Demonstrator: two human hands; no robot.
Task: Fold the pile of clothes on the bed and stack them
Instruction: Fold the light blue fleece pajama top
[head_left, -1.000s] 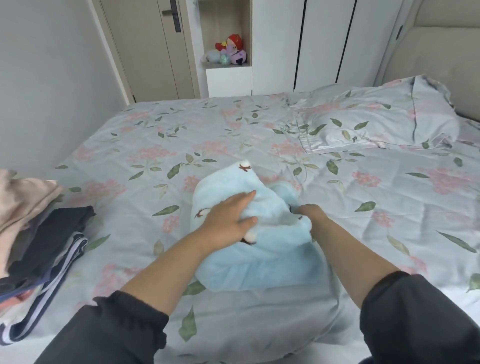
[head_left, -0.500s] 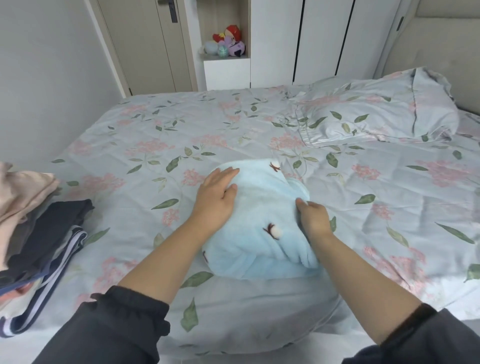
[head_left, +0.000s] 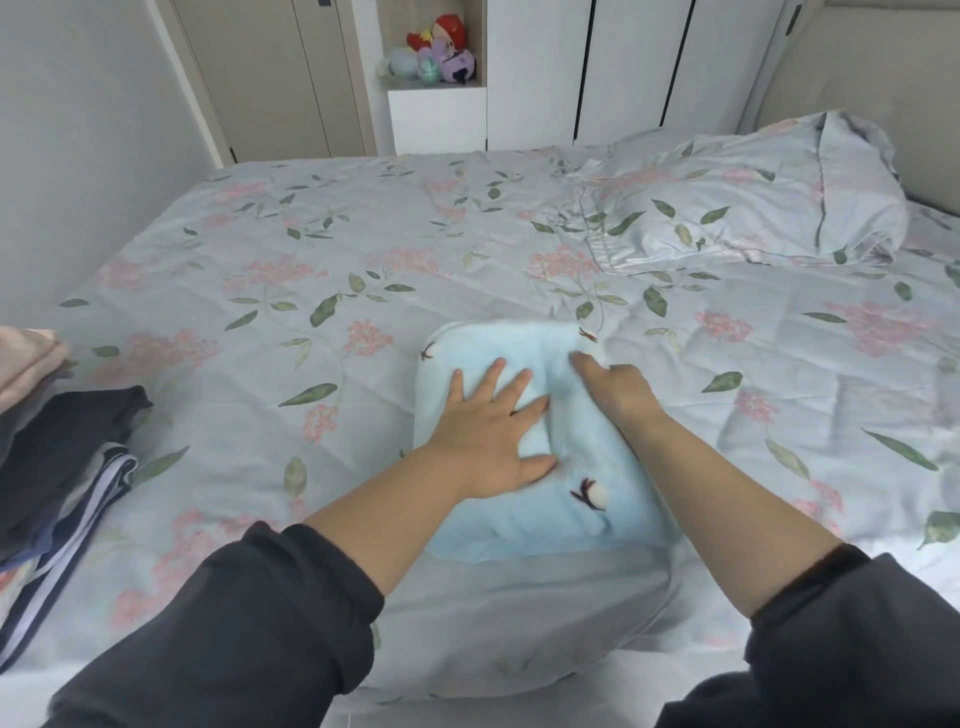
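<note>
Head camera looks down on a bed (head_left: 322, 244) that fills most of the frame, covered by a pale quilt printed with pink blossoms and green leaves. White wardrobe doors (head_left: 535, 73) run along the wall at 12 o'clock. A pillow (head_left: 753, 197) in the same floral cloth lies at 2 o'clock, against the headboard. At 9 o'clock, cut by the frame edge, sits a stack of folded clothes (head_left: 57, 457), with beige pieces on top and dark and striped ones below. The light blue garment (head_left: 545, 525), fleecy with small cotton-boll prints, lies folded into a rough rectangle on the quilt just below centre, toward 6 o'clock, well apart from the stack. Dark sleeves (head_left: 249, 623) come in from 7 and 5 o'clock. The left hand (head_left: 488, 431) lies palm down on the garment's left half, its fingers (head_left: 492, 376) straight and spread apart, pressing the cloth flat. The right hand (head_left: 618, 387) rests on the garment's right half, one finger (head_left: 584, 366) reaching toward 11 o'clock; the others are hidden behind the knuckles, so I cannot tell whether they pinch the cloth. Plush toys (head_left: 436, 57) sit in a niche at 12 o'clock.
</note>
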